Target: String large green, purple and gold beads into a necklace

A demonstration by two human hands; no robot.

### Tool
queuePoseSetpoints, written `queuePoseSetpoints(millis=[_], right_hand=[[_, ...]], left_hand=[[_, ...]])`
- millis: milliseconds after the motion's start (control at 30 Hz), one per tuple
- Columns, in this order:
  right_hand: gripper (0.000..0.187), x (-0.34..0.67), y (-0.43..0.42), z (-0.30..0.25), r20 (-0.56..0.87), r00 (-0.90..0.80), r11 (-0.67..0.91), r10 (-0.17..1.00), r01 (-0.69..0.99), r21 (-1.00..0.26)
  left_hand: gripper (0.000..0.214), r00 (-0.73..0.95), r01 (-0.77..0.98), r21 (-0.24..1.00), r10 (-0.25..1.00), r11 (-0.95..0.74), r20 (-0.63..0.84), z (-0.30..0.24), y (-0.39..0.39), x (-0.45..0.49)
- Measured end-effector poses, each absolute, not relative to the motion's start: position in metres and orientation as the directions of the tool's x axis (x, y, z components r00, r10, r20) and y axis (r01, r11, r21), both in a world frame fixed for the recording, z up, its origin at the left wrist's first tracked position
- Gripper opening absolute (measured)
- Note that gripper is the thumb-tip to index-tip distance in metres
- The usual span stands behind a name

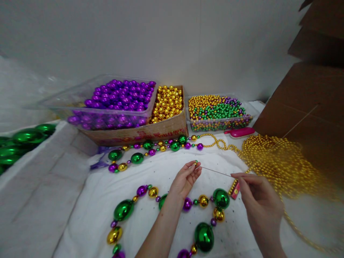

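Observation:
My left hand (186, 178) is raised over the white cloth, its thumb and fingers pinching small gold and green beads (196, 163). From these beads a thin straight strand (215, 170), thread or needle, runs right to the fingertips of my right hand (259, 200), which pinch its end. Under both hands lies a string of large green, gold and purple beads (204, 236), partly covered by my left forearm. A small red tag-like piece (235, 190) with gold beads beside it lies just left of my right hand.
Behind stand a clear bin of purple beads (120, 96), a cardboard box of gold beads (168, 102) and a tray of small mixed beads (219, 111). A finished-looking bead strand (137, 158), a pink-handled brush (242, 132) and piled gold bead chain (276, 165) lie nearer. Cardboard (303, 96) rises right.

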State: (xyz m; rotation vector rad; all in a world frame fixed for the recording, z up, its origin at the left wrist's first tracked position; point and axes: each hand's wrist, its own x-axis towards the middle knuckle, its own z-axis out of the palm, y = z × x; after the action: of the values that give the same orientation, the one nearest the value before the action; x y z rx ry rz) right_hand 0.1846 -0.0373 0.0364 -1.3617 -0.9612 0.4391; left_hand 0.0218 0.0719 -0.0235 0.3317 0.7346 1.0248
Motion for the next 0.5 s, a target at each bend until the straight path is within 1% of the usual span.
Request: queuePoseSetpoints(millis=[267, 333, 400, 433, 500], right_hand=[[0.010, 0.183, -0.038, 0.037, 0.274, 0.570, 0.178, 0.775, 0.220, -0.959], [0.013, 0.182, -0.035, 0.032, 0.222, 0.560, 0.139, 0.798, 0.187, -0.972], [0.018, 0.180, -0.026, 0.023, 0.138, 0.525, 0.077, 0.840, 0.138, -0.988], [0.019, 0.179, -0.020, 0.017, 0.098, 0.497, 0.046, 0.862, 0.115, -0.992], [0.021, 0.178, -0.004, 0.005, 0.041, 0.430, 0.006, 0.902, 0.083, -0.996]], left_hand=[[0.013, 0.319, -0.662, 0.550, 0.856, 0.509, -0.407, -0.023, 0.071, 0.023], [0.012, 0.335, -0.682, 0.517, 0.850, 0.517, -0.406, -0.022, 0.069, 0.026], [0.010, 0.367, -0.694, 0.495, 0.848, 0.523, -0.383, -0.020, 0.067, 0.031], [0.010, 0.380, -0.689, 0.503, 0.851, 0.522, -0.363, -0.019, 0.066, 0.035], [0.010, 0.385, -0.651, 0.565, 0.862, 0.506, -0.328, -0.015, 0.065, 0.042]])
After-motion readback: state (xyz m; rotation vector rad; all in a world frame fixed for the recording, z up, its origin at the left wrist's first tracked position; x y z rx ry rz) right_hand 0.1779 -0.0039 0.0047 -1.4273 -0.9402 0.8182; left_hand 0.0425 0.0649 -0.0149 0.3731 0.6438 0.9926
